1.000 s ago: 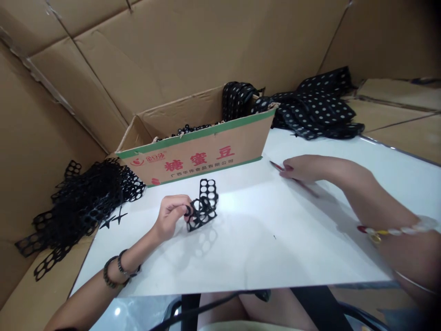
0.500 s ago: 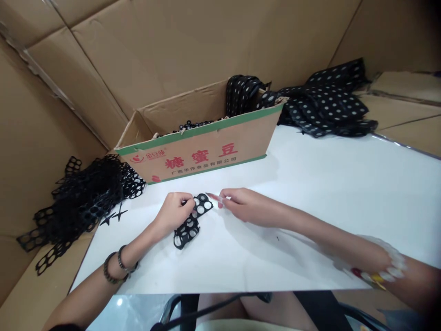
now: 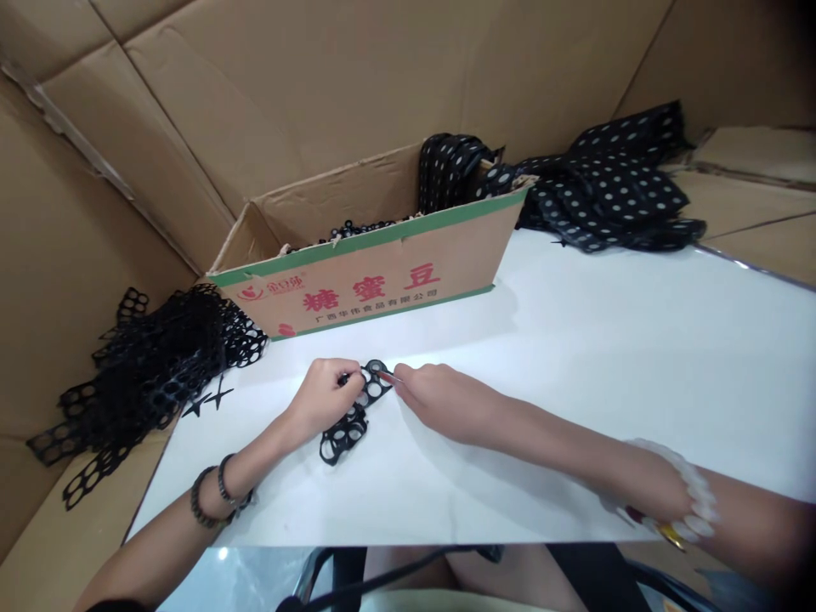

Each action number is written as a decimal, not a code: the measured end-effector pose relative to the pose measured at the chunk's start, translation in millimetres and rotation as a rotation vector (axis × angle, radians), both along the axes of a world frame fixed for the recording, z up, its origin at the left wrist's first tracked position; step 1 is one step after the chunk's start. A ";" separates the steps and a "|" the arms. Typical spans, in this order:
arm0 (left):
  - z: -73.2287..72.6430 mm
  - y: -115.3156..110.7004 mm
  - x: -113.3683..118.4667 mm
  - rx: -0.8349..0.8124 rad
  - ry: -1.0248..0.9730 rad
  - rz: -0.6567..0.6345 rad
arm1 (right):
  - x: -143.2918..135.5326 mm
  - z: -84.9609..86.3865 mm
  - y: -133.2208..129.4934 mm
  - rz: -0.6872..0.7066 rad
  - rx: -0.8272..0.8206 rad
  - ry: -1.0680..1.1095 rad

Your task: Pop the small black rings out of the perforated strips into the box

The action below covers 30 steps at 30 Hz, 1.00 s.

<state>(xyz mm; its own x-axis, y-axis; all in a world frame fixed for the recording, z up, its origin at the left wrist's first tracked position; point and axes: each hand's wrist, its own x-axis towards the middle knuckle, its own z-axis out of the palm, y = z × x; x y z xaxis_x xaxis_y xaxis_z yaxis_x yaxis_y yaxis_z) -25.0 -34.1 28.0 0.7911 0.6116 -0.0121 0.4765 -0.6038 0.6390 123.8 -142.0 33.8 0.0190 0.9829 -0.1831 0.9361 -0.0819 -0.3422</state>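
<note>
Over the white table, my left hand (image 3: 325, 393) is closed on a black sheet with round holes (image 3: 348, 435), pinching it near its upper end. Part of the sheet hangs down below the fingers toward the tabletop. My right hand (image 3: 439, 399) is closed around a slim pointed tool (image 3: 390, 377) with a reddish part; its exact kind is unclear. The tool's tip meets the sheet's upper right end, at a ring there. Most of the tool is hidden in the fingers.
Behind the hands stands an open cardboard box (image 3: 382, 268) with small black rings (image 3: 360, 229) inside. Black sheets with pale dots (image 3: 612, 191) drape over its right end and onto the table. A heap of holed black sheets (image 3: 159, 357) lies left, near star-shaped scraps (image 3: 207, 401).
My right hand has moved left with the pointed tool, from just beside the black sheet onto its upper end. My left hand stays nearly in place.
</note>
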 end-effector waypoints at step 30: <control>-3.5 -21.3 -4.2 -0.123 -0.193 -0.200 | -40.9 5.8 4.0 -0.056 0.023 -0.226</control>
